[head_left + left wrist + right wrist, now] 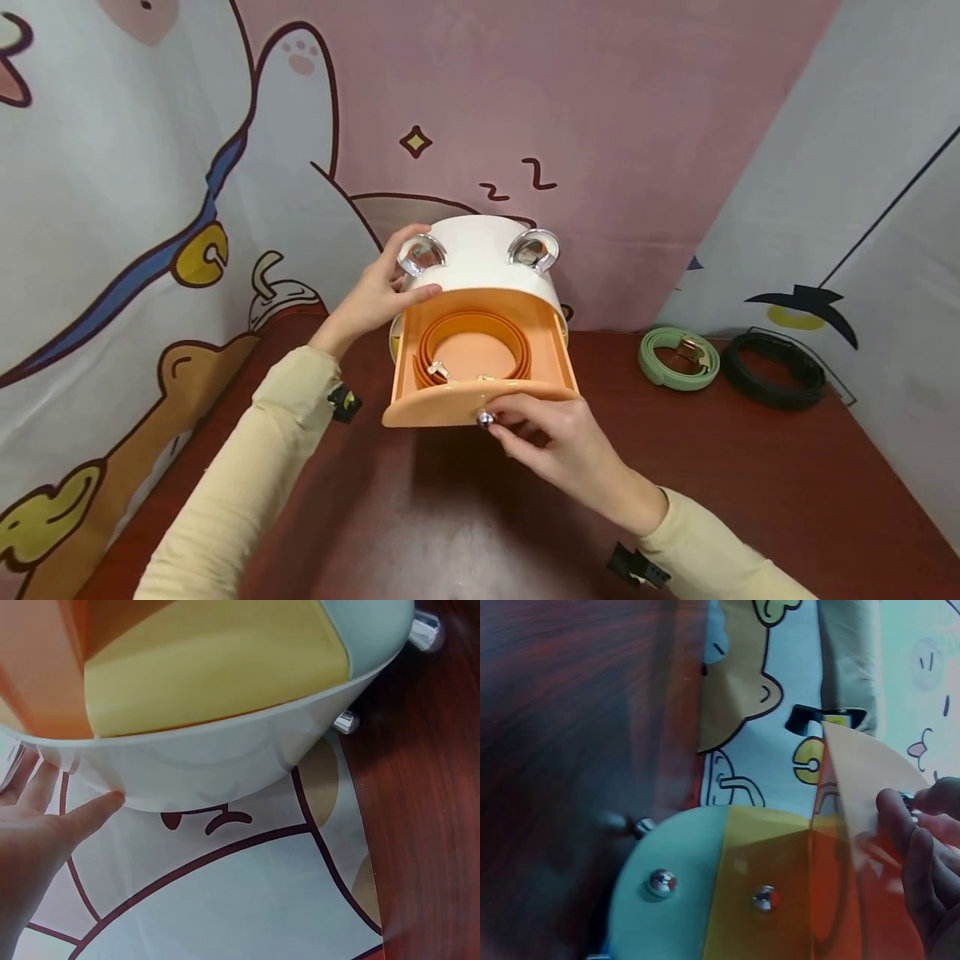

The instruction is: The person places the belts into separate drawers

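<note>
A small rounded white drawer cabinet (480, 254) with two chrome rings on top stands before me. Its peach top drawer (408, 375) is pulled out, and a coiled orange-brown belt (517, 342) with a metal buckle lies inside. My right hand (555, 437) pinches the chrome drawer knob (486, 419) between thumb and fingers, also seen in the right wrist view. My left hand (378, 287) rests on the cabinet's upper left, around the left chrome ring (422, 253). In the left wrist view its thumb (97, 810) lies straight against the white side.
On the dark red wooden table (720, 475), a coiled green belt (660, 367) and a coiled black belt (776, 375) lie at the right. Yellow (769, 862) and green (660, 855) drawers sit below the open one. A cartoon-printed cloth (600, 150) hangs behind.
</note>
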### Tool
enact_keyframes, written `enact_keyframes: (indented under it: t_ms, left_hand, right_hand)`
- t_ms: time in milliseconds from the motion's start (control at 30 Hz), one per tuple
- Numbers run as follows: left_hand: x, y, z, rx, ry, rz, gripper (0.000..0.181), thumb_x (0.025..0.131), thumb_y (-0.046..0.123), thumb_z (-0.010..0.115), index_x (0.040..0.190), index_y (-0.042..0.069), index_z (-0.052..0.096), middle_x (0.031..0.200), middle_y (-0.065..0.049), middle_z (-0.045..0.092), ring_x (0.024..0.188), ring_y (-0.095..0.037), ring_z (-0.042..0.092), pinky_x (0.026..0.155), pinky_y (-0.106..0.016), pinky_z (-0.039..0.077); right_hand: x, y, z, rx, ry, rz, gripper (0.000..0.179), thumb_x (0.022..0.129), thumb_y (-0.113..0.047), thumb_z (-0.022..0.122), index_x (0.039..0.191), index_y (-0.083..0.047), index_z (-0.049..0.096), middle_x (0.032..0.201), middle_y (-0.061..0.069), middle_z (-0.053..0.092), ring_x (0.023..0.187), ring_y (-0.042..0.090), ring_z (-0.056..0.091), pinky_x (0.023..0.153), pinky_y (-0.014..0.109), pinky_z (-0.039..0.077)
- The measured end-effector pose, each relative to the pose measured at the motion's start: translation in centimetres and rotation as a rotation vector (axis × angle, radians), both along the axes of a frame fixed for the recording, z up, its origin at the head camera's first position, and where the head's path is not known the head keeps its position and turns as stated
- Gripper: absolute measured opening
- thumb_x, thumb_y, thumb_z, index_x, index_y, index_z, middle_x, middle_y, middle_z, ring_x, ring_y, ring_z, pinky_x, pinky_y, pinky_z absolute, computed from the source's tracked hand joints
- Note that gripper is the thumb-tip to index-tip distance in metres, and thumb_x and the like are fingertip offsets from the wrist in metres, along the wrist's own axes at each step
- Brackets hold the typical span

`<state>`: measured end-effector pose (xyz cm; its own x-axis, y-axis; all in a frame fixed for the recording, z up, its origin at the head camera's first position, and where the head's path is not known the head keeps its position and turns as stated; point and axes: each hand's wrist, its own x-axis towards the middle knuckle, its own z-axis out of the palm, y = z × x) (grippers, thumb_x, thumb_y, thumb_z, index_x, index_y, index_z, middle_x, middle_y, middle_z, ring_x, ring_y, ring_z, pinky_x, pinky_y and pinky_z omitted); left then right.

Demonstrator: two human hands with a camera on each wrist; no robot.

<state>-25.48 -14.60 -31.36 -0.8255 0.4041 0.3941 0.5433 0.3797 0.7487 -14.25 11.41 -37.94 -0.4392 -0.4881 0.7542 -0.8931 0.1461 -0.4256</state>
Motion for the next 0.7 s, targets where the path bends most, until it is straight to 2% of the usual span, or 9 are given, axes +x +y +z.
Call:
enact_keyframes:
  t_ms: [67, 133, 200, 267, 333, 400, 500, 633, 700]
  left_hand:
    - [0.0, 0.0, 0.1, -0.002, 0.009, -0.002, 0.072, 0.089, 0.006, 0.07, 0.147, 0.01, 0.029, 0.108, -0.02, 0.051, 0.063, -0.016, 0.041, 0.06, -0.028, 0.035]
    - [0.0, 0.0, 0.2, -0.007, 0.027, -0.004, 0.072, 0.088, 0.004, 0.07, 0.147, 0.009, 0.031, 0.116, -0.022, 0.049, 0.073, -0.021, 0.049, 0.072, -0.035, 0.045]
    - [-0.1, 0.0, 0.4, -0.007, 0.058, -0.002, 0.073, 0.085, 0.003, 0.072, 0.147, 0.007, 0.033, 0.128, -0.023, 0.045, 0.096, -0.029, 0.053, 0.088, -0.049, 0.044]
    - [-0.2, 0.1, 0.6, 0.008, 0.094, -0.004, 0.073, 0.083, 0.001, 0.072, 0.146, 0.004, 0.035, 0.14, -0.022, 0.036, 0.12, -0.032, 0.043, 0.096, -0.059, 0.037]
    - [-0.2, 0.2, 0.9, 0.018, 0.123, 0.01, 0.073, 0.082, 0.0, 0.074, 0.145, 0.003, 0.038, 0.138, -0.022, 0.037, 0.126, -0.034, 0.036, 0.096, -0.057, 0.036]
    - [-0.4, 0.4, 1.2, 0.026, 0.142, 0.013, 0.073, 0.08, 0.001, 0.075, 0.144, 0.004, 0.04, 0.138, -0.021, 0.039, 0.127, -0.033, 0.036, 0.098, -0.054, 0.034]
    - [-2.0, 0.4, 0.2, 0.001, 0.176, 0.019, 0.072, 0.08, 0.011, 0.08, 0.143, 0.012, 0.045, 0.139, -0.013, 0.043, 0.127, -0.026, 0.039, 0.103, -0.047, 0.03]
    - [-2.5, 0.5, -0.3, 0.005, 0.154, 0.029, 0.065, 0.079, 0.014, 0.081, 0.137, 0.012, 0.052, 0.136, -0.008, 0.051, 0.125, -0.019, 0.044, 0.105, -0.043, 0.03]
    - [-1.6, 0.8, 0.3, 0.02, 0.111, 0.037, 0.062, 0.08, 0.01, 0.08, 0.135, 0.007, 0.052, 0.136, -0.011, 0.052, 0.125, -0.021, 0.045, 0.105, -0.043, 0.03]
  right_hand:
    - [-0.1, -0.1, -0.5, -0.018, -0.004, -0.001, 0.013, 0.09, -0.009, 0.069, 0.102, -0.004, 0.069, 0.093, 0.006, 0.07, 0.073, 0.009, 0.068, 0.06, 0.017, 0.051]
    - [-0.1, -0.2, -0.8, -0.036, -0.013, 0.0, 0.013, 0.09, -0.009, 0.069, 0.102, -0.004, 0.069, 0.093, 0.005, 0.07, 0.074, 0.009, 0.068, 0.06, 0.017, 0.051]
    - [-0.2, -0.3, -1.0, -0.051, -0.011, 0.005, 0.014, 0.089, -0.006, 0.069, 0.103, -0.004, 0.068, 0.093, 0.006, 0.07, 0.074, 0.01, 0.068, 0.06, 0.017, 0.051]
    - [-0.2, -0.3, -1.2, -0.062, -0.007, 0.01, 0.016, 0.088, -0.005, 0.07, 0.103, -0.004, 0.068, 0.093, 0.006, 0.07, 0.074, 0.01, 0.068, 0.06, 0.018, 0.052]
    - [-0.2, -0.4, -1.3, -0.067, -0.001, 0.013, 0.015, 0.088, -0.005, 0.07, 0.103, -0.004, 0.068, 0.092, 0.006, 0.07, 0.074, 0.01, 0.068, 0.06, 0.018, 0.052]
    - [-0.3, -0.5, -1.4, -0.071, 0.005, 0.017, 0.015, 0.088, -0.006, 0.069, 0.102, -0.003, 0.068, 0.091, 0.006, 0.07, 0.073, 0.01, 0.068, 0.06, 0.018, 0.052]
    - [-0.3, -0.5, -1.6, -0.08, 0.018, 0.019, 0.014, 0.089, -0.007, 0.068, 0.102, -0.003, 0.068, 0.09, 0.006, 0.07, 0.072, 0.01, 0.068, 0.06, 0.018, 0.052]
    - [-0.4, -0.5, -1.7, -0.08, 0.038, 0.002, 0.015, 0.09, -0.011, 0.068, 0.102, -0.004, 0.067, 0.09, 0.005, 0.07, 0.072, 0.01, 0.068, 0.058, 0.017, 0.051]
    - [-0.4, -0.5, -1.7, -0.075, 0.047, -0.017, 0.015, 0.089, -0.013, 0.069, 0.101, -0.004, 0.067, 0.089, 0.004, 0.07, 0.071, 0.009, 0.068, 0.057, 0.016, 0.051]
